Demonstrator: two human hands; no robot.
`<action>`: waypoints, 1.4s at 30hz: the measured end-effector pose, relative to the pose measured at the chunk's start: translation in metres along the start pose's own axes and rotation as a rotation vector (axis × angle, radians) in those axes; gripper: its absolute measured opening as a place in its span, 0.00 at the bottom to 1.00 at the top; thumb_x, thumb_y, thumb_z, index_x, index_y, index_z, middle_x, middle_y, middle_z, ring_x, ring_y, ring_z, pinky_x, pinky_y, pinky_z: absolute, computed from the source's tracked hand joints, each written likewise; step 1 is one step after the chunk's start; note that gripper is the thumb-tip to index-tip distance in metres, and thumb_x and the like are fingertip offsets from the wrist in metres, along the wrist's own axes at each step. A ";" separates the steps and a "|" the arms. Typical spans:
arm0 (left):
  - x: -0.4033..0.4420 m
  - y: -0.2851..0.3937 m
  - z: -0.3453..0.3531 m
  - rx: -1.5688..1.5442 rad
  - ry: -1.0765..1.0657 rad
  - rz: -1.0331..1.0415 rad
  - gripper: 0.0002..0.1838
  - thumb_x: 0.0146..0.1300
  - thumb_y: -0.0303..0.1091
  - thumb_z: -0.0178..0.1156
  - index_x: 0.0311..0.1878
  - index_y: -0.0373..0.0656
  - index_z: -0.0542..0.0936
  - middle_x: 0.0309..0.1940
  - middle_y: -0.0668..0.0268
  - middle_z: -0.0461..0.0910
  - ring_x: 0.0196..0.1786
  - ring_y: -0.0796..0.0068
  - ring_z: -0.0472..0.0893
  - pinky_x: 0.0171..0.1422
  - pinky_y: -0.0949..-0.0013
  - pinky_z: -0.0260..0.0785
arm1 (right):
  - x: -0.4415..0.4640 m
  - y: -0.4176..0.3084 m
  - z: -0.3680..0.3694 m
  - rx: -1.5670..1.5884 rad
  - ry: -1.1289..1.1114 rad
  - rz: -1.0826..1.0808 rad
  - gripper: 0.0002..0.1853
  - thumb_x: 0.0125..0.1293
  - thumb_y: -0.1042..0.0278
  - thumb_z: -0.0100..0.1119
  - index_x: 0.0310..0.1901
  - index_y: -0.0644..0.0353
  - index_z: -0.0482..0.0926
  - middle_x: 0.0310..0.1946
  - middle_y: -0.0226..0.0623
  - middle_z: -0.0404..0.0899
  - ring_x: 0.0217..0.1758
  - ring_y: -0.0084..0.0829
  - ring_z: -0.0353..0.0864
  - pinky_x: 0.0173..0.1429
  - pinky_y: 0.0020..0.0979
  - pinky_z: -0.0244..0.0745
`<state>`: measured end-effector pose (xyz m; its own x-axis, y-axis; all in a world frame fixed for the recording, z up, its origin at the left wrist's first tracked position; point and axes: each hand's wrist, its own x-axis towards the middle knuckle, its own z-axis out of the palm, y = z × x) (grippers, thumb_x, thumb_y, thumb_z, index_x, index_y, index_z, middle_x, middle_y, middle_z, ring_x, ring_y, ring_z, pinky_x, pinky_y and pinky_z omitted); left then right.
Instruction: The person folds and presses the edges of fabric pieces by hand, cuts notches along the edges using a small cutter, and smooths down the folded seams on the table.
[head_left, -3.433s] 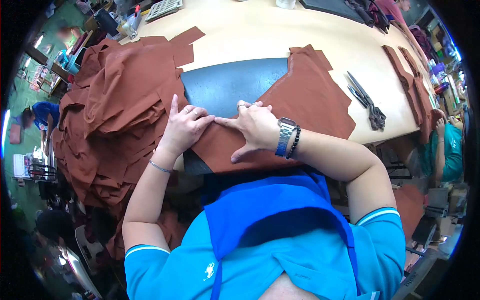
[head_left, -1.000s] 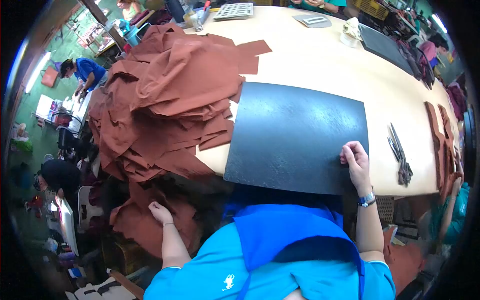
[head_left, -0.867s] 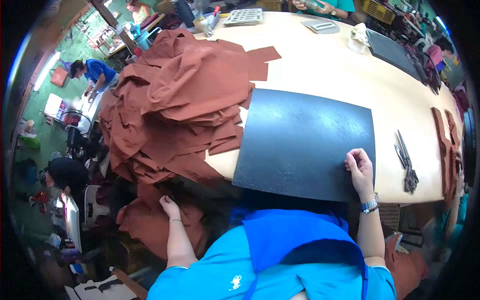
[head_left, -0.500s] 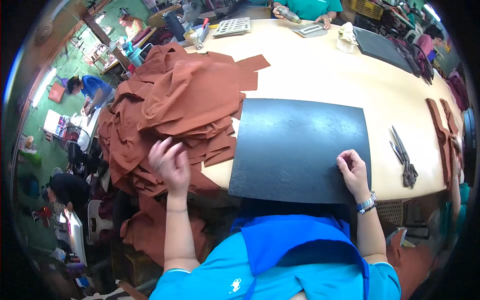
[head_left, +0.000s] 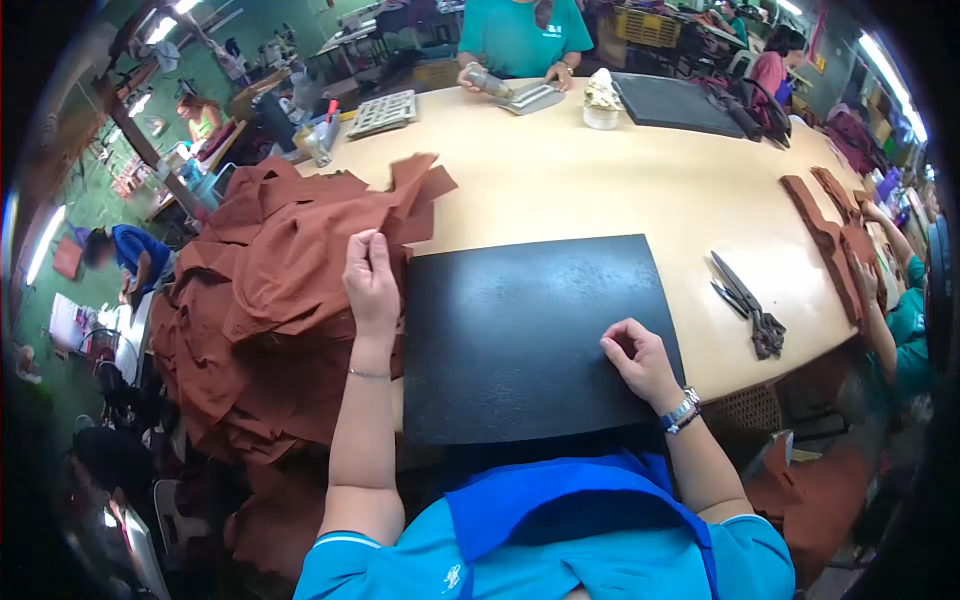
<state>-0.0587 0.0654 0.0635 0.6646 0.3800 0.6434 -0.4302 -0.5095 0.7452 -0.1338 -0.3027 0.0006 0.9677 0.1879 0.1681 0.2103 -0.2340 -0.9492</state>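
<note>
My left hand (head_left: 371,285) is closed, thumb against fingers, on the edge of a reddish-brown fabric piece (head_left: 405,200) whose far end is raised off the heap. The heap of cut brown fabric (head_left: 270,260) spreads loosely on the left side of the table and hangs over its edge. A black rectangular mat (head_left: 500,350) lies in front of me. Above the mat's right part, my right hand (head_left: 640,362) is held with curled fingers, thumb and forefinger together; whatever may be in them is too small to see.
Scissors with wrapped handles (head_left: 745,305) lie right of the mat on the pale table (head_left: 560,190). Farther right, a co-worker's hands touch brown strips (head_left: 835,240). Across the table, another person holds a jar (head_left: 490,82); a white tub (head_left: 601,105) and dark board (head_left: 680,103) stand nearby.
My left hand has gone from open above the heap to gripping a fabric piece, now partly lifted. My right hand stays curled over the mat. The whole view has shifted.
</note>
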 end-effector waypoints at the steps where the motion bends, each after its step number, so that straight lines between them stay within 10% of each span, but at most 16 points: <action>1: -0.013 0.015 0.008 -0.098 -0.094 -0.015 0.11 0.79 0.34 0.50 0.44 0.37 0.77 0.33 0.69 0.74 0.38 0.83 0.69 0.45 0.75 0.67 | 0.001 -0.001 -0.001 0.005 0.010 -0.011 0.06 0.70 0.69 0.64 0.42 0.62 0.78 0.30 0.26 0.80 0.31 0.16 0.77 0.38 0.22 0.75; 3: -0.055 0.064 0.029 -0.435 -0.355 -0.140 0.11 0.78 0.32 0.50 0.46 0.38 0.80 0.42 0.63 0.82 0.46 0.75 0.79 0.53 0.73 0.71 | 0.000 -0.001 -0.005 0.087 0.117 0.049 0.10 0.74 0.66 0.56 0.50 0.63 0.76 0.40 0.32 0.79 0.44 0.22 0.78 0.52 0.26 0.74; 6: -0.110 0.088 0.036 -0.199 -1.244 0.001 0.10 0.73 0.34 0.53 0.50 0.45 0.81 0.52 0.64 0.83 0.59 0.68 0.79 0.75 0.43 0.54 | 0.001 0.013 -0.014 0.051 0.424 -0.179 0.17 0.79 0.62 0.46 0.59 0.66 0.70 0.56 0.40 0.72 0.64 0.32 0.68 0.71 0.35 0.61; 11: -0.173 0.088 0.020 -0.189 -1.378 0.205 0.11 0.71 0.36 0.54 0.51 0.48 0.81 0.53 0.65 0.83 0.65 0.64 0.78 0.77 0.34 0.47 | 0.003 0.000 -0.010 -0.153 0.599 -0.430 0.16 0.74 0.60 0.55 0.57 0.60 0.73 0.59 0.42 0.72 0.69 0.42 0.66 0.77 0.44 0.53; 14: -0.173 0.081 0.002 -0.267 -1.354 0.068 0.07 0.68 0.35 0.57 0.43 0.45 0.82 0.42 0.61 0.86 0.49 0.64 0.85 0.75 0.35 0.54 | 0.005 -0.021 -0.019 -0.668 0.391 -0.416 0.18 0.64 0.58 0.65 0.53 0.55 0.76 0.62 0.42 0.73 0.69 0.47 0.67 0.76 0.57 0.50; 20: -0.169 0.068 -0.015 -0.202 -1.546 -0.003 0.07 0.63 0.32 0.57 0.39 0.45 0.83 0.47 0.61 0.86 0.54 0.59 0.83 0.77 0.35 0.48 | 0.072 -0.016 0.002 -0.823 -0.098 -0.277 0.27 0.67 0.48 0.61 0.64 0.50 0.72 0.70 0.41 0.66 0.78 0.45 0.58 0.76 0.68 0.47; 23: -0.131 0.101 -0.030 0.140 -1.047 0.287 0.14 0.65 0.37 0.60 0.50 0.42 0.81 0.58 0.52 0.78 0.65 0.48 0.75 0.78 0.36 0.46 | 0.101 0.010 0.013 -0.934 -0.207 -0.232 0.34 0.69 0.38 0.55 0.71 0.48 0.67 0.76 0.40 0.59 0.82 0.44 0.50 0.78 0.67 0.42; 25: -0.148 0.038 -0.043 0.815 -0.359 -0.128 0.30 0.70 0.47 0.56 0.71 0.44 0.68 0.77 0.48 0.57 0.80 0.40 0.50 0.78 0.30 0.36 | 0.117 0.013 0.022 -1.000 -0.249 -0.202 0.37 0.69 0.34 0.51 0.74 0.46 0.64 0.78 0.38 0.55 0.83 0.43 0.47 0.79 0.67 0.39; 27: -0.140 0.002 -0.064 0.746 -0.607 -0.545 0.39 0.74 0.55 0.49 0.80 0.47 0.51 0.82 0.49 0.42 0.83 0.43 0.36 0.76 0.25 0.28 | 0.113 0.010 0.022 -1.003 -0.258 -0.180 0.39 0.69 0.32 0.50 0.75 0.45 0.62 0.79 0.37 0.54 0.83 0.42 0.47 0.79 0.66 0.38; 32: -0.140 -0.013 -0.075 0.589 -0.524 -0.474 0.31 0.78 0.52 0.42 0.77 0.45 0.59 0.78 0.50 0.55 0.82 0.49 0.46 0.78 0.30 0.28 | 0.112 0.016 0.021 -1.004 -0.221 -0.162 0.39 0.68 0.31 0.51 0.74 0.44 0.64 0.78 0.35 0.56 0.83 0.39 0.48 0.81 0.63 0.38; 38: -0.119 -0.024 -0.107 0.580 -0.409 -0.116 0.26 0.67 0.20 0.56 0.69 0.39 0.71 0.62 0.49 0.76 0.62 0.54 0.78 0.68 0.60 0.69 | 0.108 0.016 0.004 -1.053 -0.044 0.002 0.40 0.67 0.31 0.52 0.73 0.48 0.66 0.77 0.38 0.58 0.81 0.40 0.52 0.79 0.60 0.47; 42: -0.066 -0.005 -0.119 0.265 -0.382 -0.486 0.16 0.67 0.14 0.50 0.54 0.33 0.82 0.48 0.58 0.84 0.48 0.71 0.84 0.53 0.69 0.77 | 0.109 0.026 0.002 -1.058 0.031 -0.017 0.39 0.67 0.31 0.52 0.72 0.49 0.67 0.76 0.39 0.60 0.80 0.40 0.55 0.79 0.59 0.48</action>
<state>-0.1728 0.1349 0.0380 0.9353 0.3388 0.1019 0.1047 -0.5401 0.8351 -0.0227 -0.2865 -0.0063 0.9636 0.1775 0.1999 0.2229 -0.9462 -0.2346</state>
